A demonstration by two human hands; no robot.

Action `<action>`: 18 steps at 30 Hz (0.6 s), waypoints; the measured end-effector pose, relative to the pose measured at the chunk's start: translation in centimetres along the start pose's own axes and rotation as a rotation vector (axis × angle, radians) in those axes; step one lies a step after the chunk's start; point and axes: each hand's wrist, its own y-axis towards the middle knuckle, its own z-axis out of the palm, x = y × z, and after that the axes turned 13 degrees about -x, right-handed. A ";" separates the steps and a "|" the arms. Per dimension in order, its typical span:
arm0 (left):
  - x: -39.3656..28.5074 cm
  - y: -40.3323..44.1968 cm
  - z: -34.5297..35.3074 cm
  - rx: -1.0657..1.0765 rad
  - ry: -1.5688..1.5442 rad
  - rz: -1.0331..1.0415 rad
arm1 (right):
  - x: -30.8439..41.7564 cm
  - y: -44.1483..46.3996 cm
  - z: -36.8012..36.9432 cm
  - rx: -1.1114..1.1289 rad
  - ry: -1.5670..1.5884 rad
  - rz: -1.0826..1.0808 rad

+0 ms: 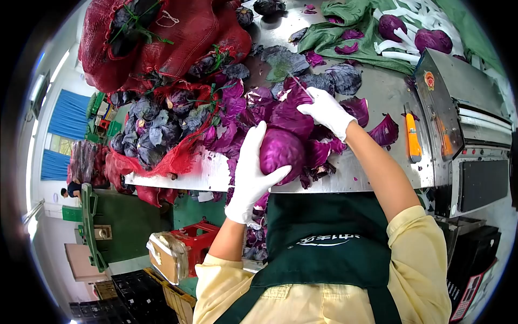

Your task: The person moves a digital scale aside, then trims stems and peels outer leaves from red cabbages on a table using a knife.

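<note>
My left hand (252, 171), in a white glove, cups a peeled red cabbage (281, 154) from its left side, thumb across the near face. A large purple outer leaf (294, 110) stands loose above the head. At that leaf's upper right, my gloved right hand (328, 112) is closed on a knife, whose thin blade (300, 85) points up and left; its handle is hidden in the glove. Loose purple leaves (232, 116) lie around the cabbage, and darker outer leaves (345, 78) lie beyond it.
Red mesh sacks (183, 40) of unpeeled cabbages (154, 132) crowd the left of the metal table (372, 173). An orange utility knife (413, 135) lies right, beside a metal machine (458, 119). Peeled cabbages (433, 40) rest on white foam netting at the back. A red stool (202, 237) stands below left.
</note>
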 end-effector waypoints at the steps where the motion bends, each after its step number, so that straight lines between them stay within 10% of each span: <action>1: 1.1 -0.7 -0.6 0.015 -0.014 0.047 | -0.6 0.4 0.6 0.005 0.005 0.002; 3: 1.7 -2.1 -1.7 -0.004 -0.084 -0.030 | -2.1 2.2 2.4 -0.166 -0.045 -0.271; 9: 2.8 -6.3 -4.1 -0.120 -0.295 -0.279 | 1.8 1.7 -0.6 -0.186 -0.441 -0.085; 15: 0.8 -6.9 -0.4 -0.209 0.077 -0.228 | 5.3 -4.2 0.6 -0.536 -0.476 -0.478; 18: 1.8 -6.1 -1.6 -0.223 -0.021 -0.207 | 5.6 -7.4 0.9 -0.093 -0.131 -0.257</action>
